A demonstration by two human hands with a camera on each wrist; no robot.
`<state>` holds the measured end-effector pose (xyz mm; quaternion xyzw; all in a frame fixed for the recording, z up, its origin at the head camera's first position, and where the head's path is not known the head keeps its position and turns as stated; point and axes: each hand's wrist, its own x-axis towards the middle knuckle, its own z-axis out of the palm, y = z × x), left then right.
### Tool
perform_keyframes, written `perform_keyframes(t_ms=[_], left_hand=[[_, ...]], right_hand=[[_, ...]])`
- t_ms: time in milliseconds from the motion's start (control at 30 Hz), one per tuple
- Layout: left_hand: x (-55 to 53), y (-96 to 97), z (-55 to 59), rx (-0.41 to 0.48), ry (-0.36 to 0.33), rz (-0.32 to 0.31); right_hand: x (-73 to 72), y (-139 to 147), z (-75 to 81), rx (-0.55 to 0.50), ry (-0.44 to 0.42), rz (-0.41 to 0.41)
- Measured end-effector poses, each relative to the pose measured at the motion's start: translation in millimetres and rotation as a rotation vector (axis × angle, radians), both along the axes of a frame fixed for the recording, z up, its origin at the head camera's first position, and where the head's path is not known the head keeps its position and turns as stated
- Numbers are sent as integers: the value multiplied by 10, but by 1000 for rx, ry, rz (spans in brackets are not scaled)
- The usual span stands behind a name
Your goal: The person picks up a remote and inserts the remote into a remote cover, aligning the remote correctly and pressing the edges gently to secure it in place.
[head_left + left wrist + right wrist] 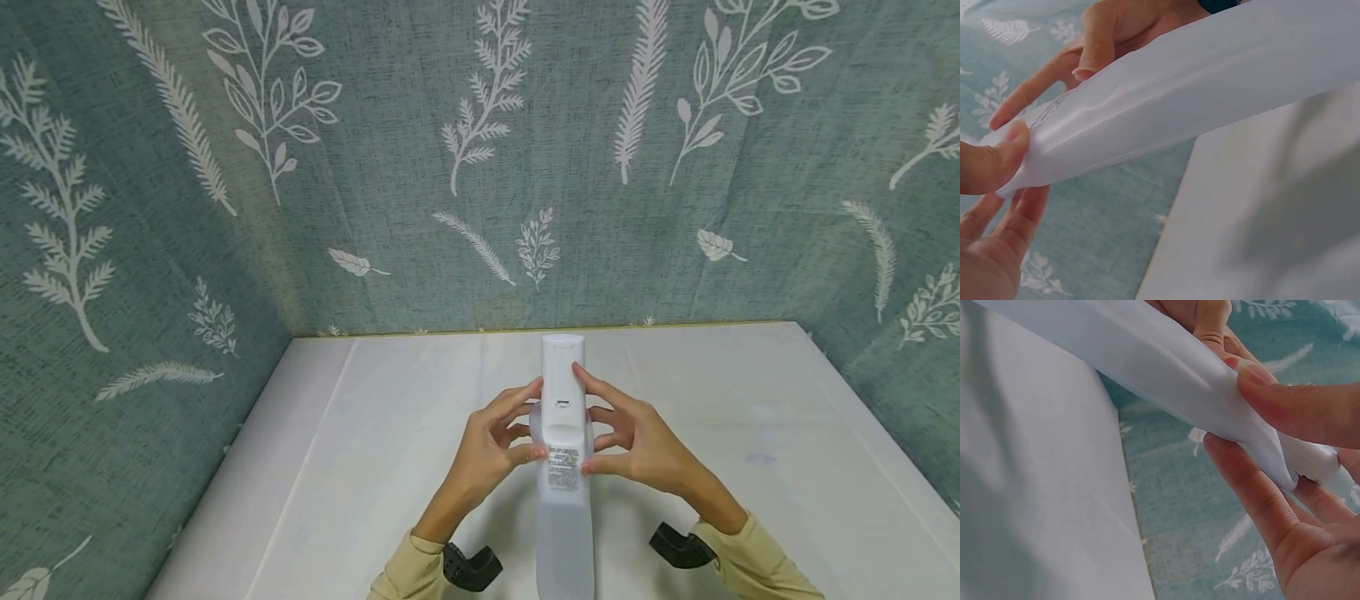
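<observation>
A long white plastic device (564,383) is held up over the table, its narrow end pointing away from me. That end has a small slot-like port and a grey printed label (563,468). A smooth, pale body (1166,94) extends from it toward me, and a rounded greyish edge shows behind its middle. My left hand (483,446) grips the left side between thumb and fingers. From the right side my right hand (648,446) grips it too, thumb near the label and index fingertip farther up. In the right wrist view the right thumb (1297,409) presses its surface.
Below lies a white table (375,467) with faint seams, and the device's shadow falls on it. Green-grey cloth (390,167) with white leaf prints hangs behind the table and along both sides. Black wrist bands (471,568) sit by the cream sleeves (411,571).
</observation>
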<state>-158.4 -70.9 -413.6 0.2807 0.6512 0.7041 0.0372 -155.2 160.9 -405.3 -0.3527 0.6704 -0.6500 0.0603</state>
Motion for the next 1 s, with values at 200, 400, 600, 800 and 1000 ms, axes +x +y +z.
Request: perform_keyframes(t_ms=[200, 400, 600, 800, 1000], left_hand=[[8, 13, 2, 9, -18, 7], [12, 18, 0, 10, -27, 11], [15, 15, -1, -1, -24, 19], [19, 13, 9, 3, -31, 22], [19, 10, 15, 12, -18, 10]], right_hand=[[3, 4, -5, 2, -3, -2], [6, 7, -8, -6, -3, 4], [12, 6, -6, -9, -3, 3], [20, 3, -1, -10, 0, 4], [21, -2, 7, -6, -7, 1]])
